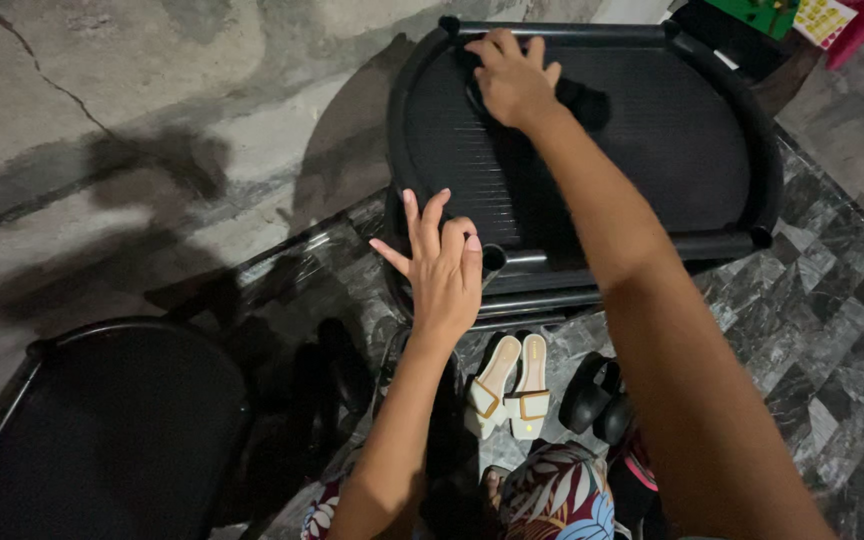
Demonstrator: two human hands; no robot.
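Right arm is extended forward at full reach across the black shelf (652,130), a ribbed plastic tier with a raised rim. Right hand (514,78) lies palm down near the far rim, fingers curled and pressing on a black cloth (580,100); most of the cloth shows just to the right of the knuckles. Whether the fingers pinch the cloth or only press it flat cannot be told.

Left arm is bent, forearm rising from below. Left hand (442,268) sits at the near left corner of the shelf, fingers spread and raised, thumb side against the corner post. It grips nothing that can be seen; contact with the rim appears light.

The two hands are well apart, one at the near edge and one at the far edge of the same tier.

Below the shelf, on the marbled tile floor (832,330), lie a pair of white sandals (510,385) with tan buckles and black shoes (597,398) just beside them. A second black tier (102,430) sits lower left.
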